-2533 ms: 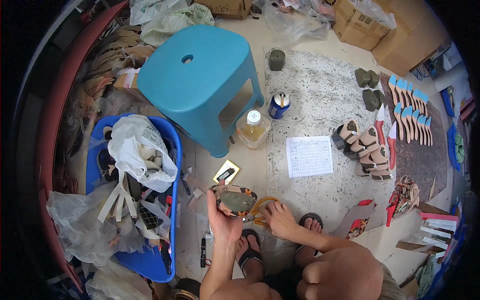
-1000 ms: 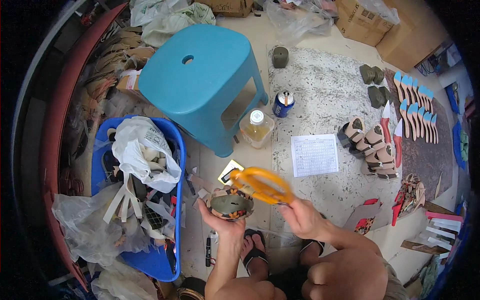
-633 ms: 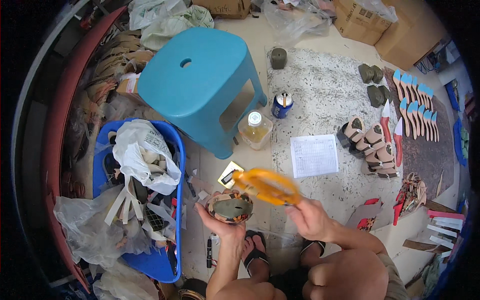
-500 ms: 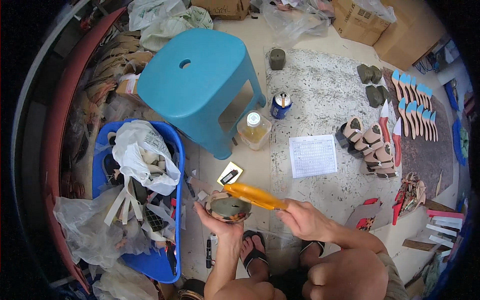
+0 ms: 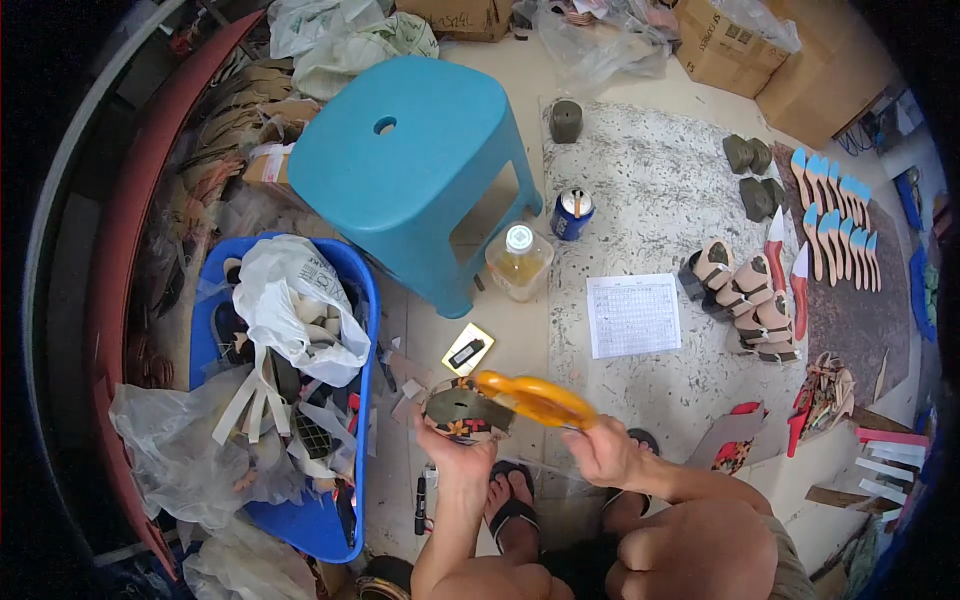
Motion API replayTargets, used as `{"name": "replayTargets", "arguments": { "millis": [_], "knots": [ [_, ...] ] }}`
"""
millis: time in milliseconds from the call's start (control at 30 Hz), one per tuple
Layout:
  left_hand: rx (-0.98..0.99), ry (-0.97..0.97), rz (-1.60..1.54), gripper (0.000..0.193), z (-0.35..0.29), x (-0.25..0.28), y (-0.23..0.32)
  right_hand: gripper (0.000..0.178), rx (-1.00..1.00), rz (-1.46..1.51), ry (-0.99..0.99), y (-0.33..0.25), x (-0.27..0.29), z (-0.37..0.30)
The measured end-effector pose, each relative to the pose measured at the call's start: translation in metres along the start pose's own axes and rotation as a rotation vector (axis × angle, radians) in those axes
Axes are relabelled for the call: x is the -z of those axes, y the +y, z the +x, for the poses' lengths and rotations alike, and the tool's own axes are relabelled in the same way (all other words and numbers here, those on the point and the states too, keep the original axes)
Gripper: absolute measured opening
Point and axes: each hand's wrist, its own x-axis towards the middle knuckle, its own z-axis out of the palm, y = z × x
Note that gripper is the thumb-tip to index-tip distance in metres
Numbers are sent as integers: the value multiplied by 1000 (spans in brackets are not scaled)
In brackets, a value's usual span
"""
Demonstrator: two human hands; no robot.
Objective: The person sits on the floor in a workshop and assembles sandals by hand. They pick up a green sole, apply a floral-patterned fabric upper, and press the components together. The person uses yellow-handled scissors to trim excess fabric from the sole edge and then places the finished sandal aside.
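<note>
In my left hand (image 5: 460, 462) rests an olive-green shoe last (image 5: 460, 408) wrapped at its sides in floral-patterned material, its slotted top facing up. My fingers curl around its near and left sides. My right hand (image 5: 606, 455) is closed on one end of a glossy orange, curved tool (image 5: 540, 398); I cannot make out its exact kind. The tool's far end lies over the right part of the last; whether they touch I cannot tell. Just beyond the last, a black object (image 5: 466, 353) sits on a yellow-edged pad (image 5: 480, 340).
A blue stool (image 5: 400, 150), a plastic bottle (image 5: 519, 270) and a can (image 5: 571, 215) stand ahead. At left is a blue tub (image 5: 372, 330) of scraps and bags. To the right lie a printed sheet (image 5: 633, 315), strapped lasts (image 5: 752, 290), red-and-white tapered pieces (image 5: 800, 290) and blue-tipped insoles (image 5: 828, 245).
The orange tool and my right hand have shifted slightly right and down, and the tool has turned. The last has tipped, showing more floral side. The whole view has shifted a little.
</note>
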Motion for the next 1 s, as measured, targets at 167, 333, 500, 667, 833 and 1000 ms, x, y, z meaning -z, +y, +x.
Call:
{"name": "replayTargets", "arguments": {
  "millis": [167,333,500,667,833,1000],
  "knots": [
    [27,9,16,57,2,-2,2,27,-24,41,-37,4,1,-1],
    [5,-6,-17,57,2,-2,1,28,36,60,-34,5,2,4],
    [98,-125,-106,53,1,3,1,27,3,54,-31,4,4,1],
    [83,-52,-180,56,12,7,3,26,75,34,18,4,4,-1],
    [61,-184,-78,56,-8,-7,6,26,-12,17,-79,-5,14,6],
    [-291,-78,158,58,-11,-15,0,28,-37,-64,-200,-22,27,16]
  ]
}}
